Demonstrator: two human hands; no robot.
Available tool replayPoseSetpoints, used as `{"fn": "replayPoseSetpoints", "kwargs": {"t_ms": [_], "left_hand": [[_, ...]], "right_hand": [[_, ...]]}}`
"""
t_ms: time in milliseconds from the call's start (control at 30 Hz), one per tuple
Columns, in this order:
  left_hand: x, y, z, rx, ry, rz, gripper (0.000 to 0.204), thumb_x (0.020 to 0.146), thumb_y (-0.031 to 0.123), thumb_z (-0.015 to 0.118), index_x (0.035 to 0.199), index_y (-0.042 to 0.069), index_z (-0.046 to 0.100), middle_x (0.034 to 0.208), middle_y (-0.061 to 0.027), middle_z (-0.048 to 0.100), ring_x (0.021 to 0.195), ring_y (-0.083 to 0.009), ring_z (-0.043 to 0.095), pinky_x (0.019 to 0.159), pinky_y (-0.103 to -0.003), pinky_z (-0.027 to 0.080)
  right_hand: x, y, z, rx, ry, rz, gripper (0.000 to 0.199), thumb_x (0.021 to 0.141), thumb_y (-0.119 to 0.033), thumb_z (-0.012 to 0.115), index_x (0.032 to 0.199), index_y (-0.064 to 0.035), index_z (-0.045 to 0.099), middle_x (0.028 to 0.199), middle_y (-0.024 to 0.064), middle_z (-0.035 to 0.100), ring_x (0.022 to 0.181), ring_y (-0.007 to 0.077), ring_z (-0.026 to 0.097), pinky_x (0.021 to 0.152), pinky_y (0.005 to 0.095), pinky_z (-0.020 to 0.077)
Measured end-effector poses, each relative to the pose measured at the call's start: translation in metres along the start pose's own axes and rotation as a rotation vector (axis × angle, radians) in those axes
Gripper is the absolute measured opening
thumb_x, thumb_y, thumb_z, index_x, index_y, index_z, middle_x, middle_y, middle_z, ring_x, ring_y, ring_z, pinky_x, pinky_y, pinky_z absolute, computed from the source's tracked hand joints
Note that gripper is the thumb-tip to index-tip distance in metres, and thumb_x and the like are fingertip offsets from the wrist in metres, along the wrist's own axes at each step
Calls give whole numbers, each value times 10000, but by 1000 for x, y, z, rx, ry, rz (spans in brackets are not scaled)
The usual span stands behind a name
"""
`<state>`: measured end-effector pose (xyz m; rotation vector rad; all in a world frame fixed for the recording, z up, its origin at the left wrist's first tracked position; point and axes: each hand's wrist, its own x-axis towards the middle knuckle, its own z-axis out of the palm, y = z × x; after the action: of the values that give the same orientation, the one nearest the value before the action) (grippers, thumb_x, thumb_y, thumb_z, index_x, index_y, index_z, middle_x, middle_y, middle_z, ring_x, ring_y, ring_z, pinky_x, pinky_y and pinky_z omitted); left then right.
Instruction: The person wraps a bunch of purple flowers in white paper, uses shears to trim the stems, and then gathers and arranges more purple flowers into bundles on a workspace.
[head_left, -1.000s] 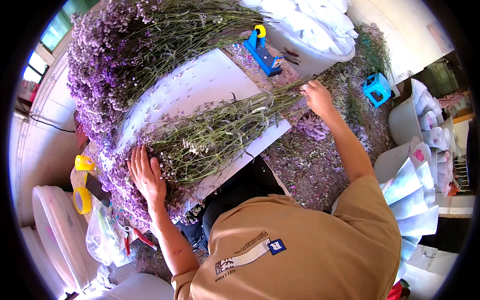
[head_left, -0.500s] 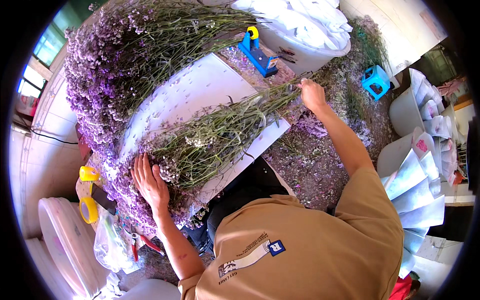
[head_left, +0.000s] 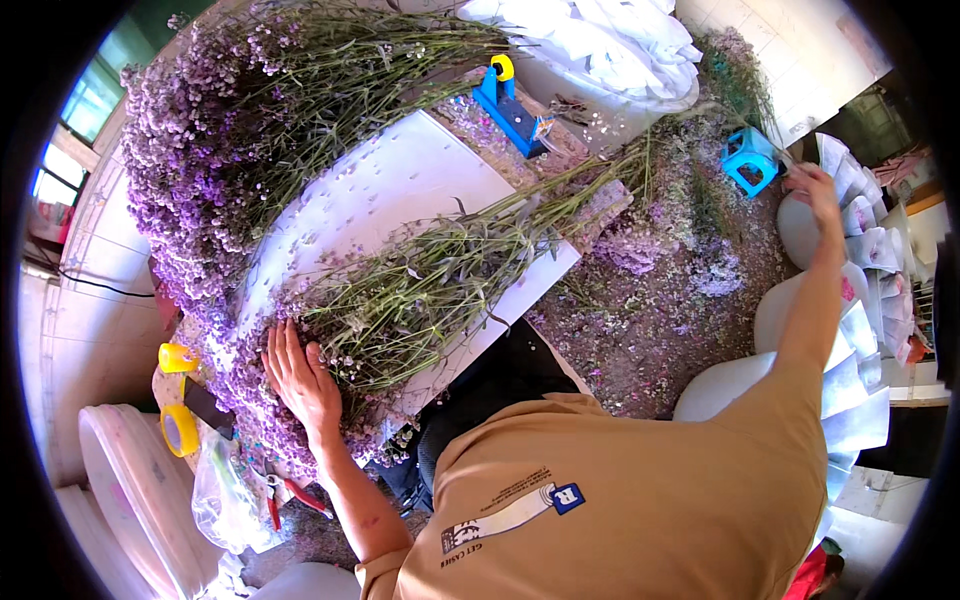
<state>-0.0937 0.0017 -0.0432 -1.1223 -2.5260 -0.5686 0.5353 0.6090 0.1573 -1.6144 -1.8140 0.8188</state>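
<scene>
A loose bunch of small-flowered purple stems (head_left: 440,280) lies across a white board (head_left: 380,180), blooms to the left and cut ends to the right. My left hand (head_left: 303,382) rests flat on the blooms at the near left, fingers stretched out. Far out to the right, my right hand (head_left: 812,190) is closed, beside the blue stool. A thin flower stem (head_left: 745,118) trails from it back toward the bunch, with small pale blooms near the white tub. A larger pile of purple flowers (head_left: 200,140) covers the far left of the table.
A blue tape dispenser (head_left: 515,115) stands beyond the board, near a white tub (head_left: 640,105). Yellow tape (head_left: 179,430) and red-handled pruners (head_left: 290,495) lie at left. A blue stool (head_left: 750,165) and wrapped bouquets (head_left: 855,390) are at right; plant scraps litter the floor (head_left: 640,340).
My right hand has swung outward to the right from the cut ends, drawing a thin stem with it. My left hand has stayed nearly in place on the blooms.
</scene>
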Motion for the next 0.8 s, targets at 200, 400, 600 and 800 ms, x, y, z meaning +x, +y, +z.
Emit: {"fn": "replayPoseSetpoints", "kwargs": {"t_ms": [200, 400, 600, 800], "left_hand": [[3, 3, 4, -17, 30, 47, 469, 1098, 319, 414, 1445, 27, 531, 1435, -175, 565, 1401, -358, 461, 1199, -542, 279], [2, 0, 2, 15, 59, 74, 461, 1091, 310, 435, 1433, 19, 538, 1435, -170, 566, 1400, -344, 467, 1203, -532, 280], [1, 2, 2, 15, 71, 37, 454, 1084, 313, 460, 1432, 34, 541, 1437, -174, 565, 1410, -347, 459, 1202, -536, 276], [1, 7, -1, -46, 75, 27, 445, 1054, 263, 512, 1437, 38, 539, 1442, -185, 556, 1406, -355, 456, 1214, -529, 259]], "right_hand": [[-50, 24, -196, 525, 211, -401, 224, 951, -252, 631, 1022, -45, 681, 1267, 147, 696, 1204, 243, 639, 1100, 390, 451], [-80, -51, -70, 670, 336, -303, 184, 971, -203, 616, 796, -154, 587, 726, -43, 491, 641, 67, 435, 592, 232, 324], [-150, -131, 259, 25, -307, 13, 342, 902, -395, 786, 1050, -116, 653, 641, -84, 490, 471, 21, 369, 391, 234, 238], [-140, -100, 368, -87, -702, 185, 309, 897, -338, 760, 823, -49, 685, 631, 56, 643, 414, 73, 438, 366, 259, 263]]}}
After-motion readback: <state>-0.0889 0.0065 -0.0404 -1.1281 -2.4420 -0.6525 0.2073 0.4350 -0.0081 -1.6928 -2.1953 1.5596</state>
